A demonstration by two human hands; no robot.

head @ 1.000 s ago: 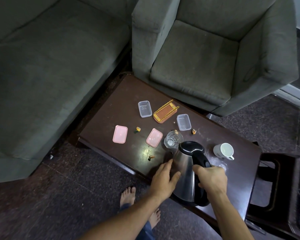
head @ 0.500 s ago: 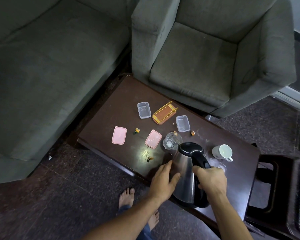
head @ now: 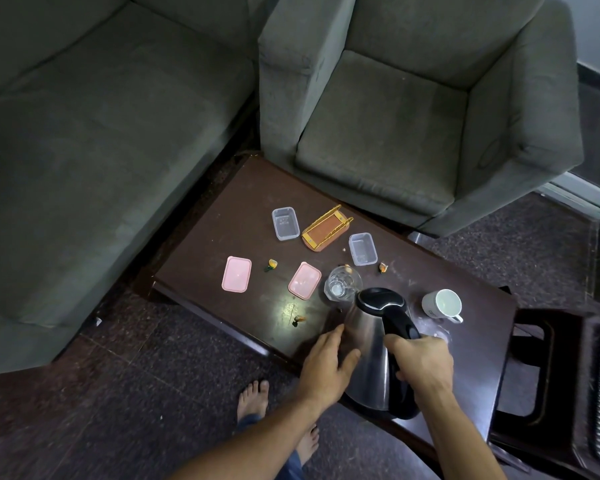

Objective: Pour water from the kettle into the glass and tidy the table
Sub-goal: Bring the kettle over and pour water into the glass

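A steel kettle (head: 369, 344) with a black lid and handle is tilted forward over the near part of the dark wooden table (head: 222, 237). Its spout end reaches the rim of a clear glass (head: 342, 287) standing just beyond it. My right hand (head: 421, 362) grips the black handle. My left hand (head: 326, 365) rests flat against the kettle's left side, fingers straight. I cannot see any water stream.
Two pink lids (head: 236, 274) (head: 304, 280), two clear tubs (head: 285, 223) (head: 362, 248), an orange tray (head: 326, 227), small orange sweets (head: 272, 264) and a white cup (head: 442, 304) lie on the table. Grey sofa (head: 101, 133) and armchair (head: 413, 116) stand behind; a dark stool (head: 551, 375) right.
The kettle has tipped further forward and its lid end has moved closer to the glass. Both hands stay on the kettle.
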